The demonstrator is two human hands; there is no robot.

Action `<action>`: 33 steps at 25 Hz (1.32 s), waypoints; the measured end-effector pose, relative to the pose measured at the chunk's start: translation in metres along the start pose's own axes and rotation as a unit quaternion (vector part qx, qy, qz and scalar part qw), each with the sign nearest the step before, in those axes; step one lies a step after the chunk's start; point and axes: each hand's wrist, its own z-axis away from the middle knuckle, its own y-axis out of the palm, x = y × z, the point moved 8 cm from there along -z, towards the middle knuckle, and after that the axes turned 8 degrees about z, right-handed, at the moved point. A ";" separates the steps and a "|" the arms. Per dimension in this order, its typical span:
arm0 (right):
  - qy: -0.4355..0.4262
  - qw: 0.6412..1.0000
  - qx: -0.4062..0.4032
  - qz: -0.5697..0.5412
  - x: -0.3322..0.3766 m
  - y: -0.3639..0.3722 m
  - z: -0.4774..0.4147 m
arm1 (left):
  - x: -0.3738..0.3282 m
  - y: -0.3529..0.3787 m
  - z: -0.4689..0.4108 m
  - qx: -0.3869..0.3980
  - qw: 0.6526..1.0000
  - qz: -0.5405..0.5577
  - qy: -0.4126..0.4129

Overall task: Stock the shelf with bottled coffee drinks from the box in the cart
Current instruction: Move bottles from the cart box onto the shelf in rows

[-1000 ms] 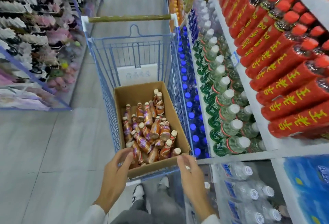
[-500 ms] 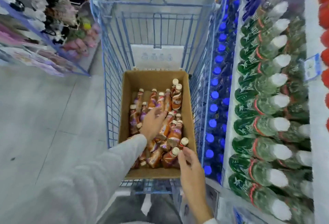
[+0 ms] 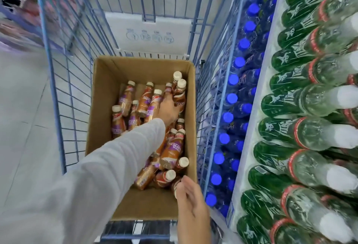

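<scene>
Left hand (image 3: 168, 110) has gone deeper since half a second ago, from the middle of the heap to the far right cluster. Right hand (image 3: 190, 204) has slid down to the near right corner. View is lower and closer over the load.

- Bottled coffee drinks (image 3: 172, 149): small plastic bottles with cream caps and glossy brown-purple sleeves, lying loose and crossed in the box (image 3: 101, 96); two stand upright by the far right wall. Judged light enough for one hand, rigid, not fragile. The film looks slick, and pulling one out may make the others roll.
- Best hold, by my reading: round the waist under the shoulder, or the neck just below the cap where one lies buried.
- Left hand: lies on the bottles beside the upright pair, its fingertips hidden, so I cannot tell whether it has closed on one.
- Right hand: fingers lie over a bottle in the near corner, but no grip is confirmed.
- Box sits in the blue wire cart (image 3: 58, 92).
- Shelf (image 3: 252, 127) is just beside the cart on the right, with blue-capped bottles (image 3: 232, 97) below and green-labelled bottles (image 3: 280, 104) above. No coffee slot is visible.
</scene>
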 end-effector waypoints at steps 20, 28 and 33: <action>-0.123 0.984 0.013 0.127 0.119 0.079 -0.141 | 0.048 -0.146 0.175 -0.088 0.969 0.230 0.006; -0.125 0.980 -0.115 0.107 0.172 0.144 -0.259 | 0.097 -0.186 0.241 -0.130 0.949 0.276 -0.075; -0.132 0.963 -0.199 0.129 0.172 0.165 -0.276 | 0.119 -0.187 0.248 -0.144 0.938 0.300 -0.099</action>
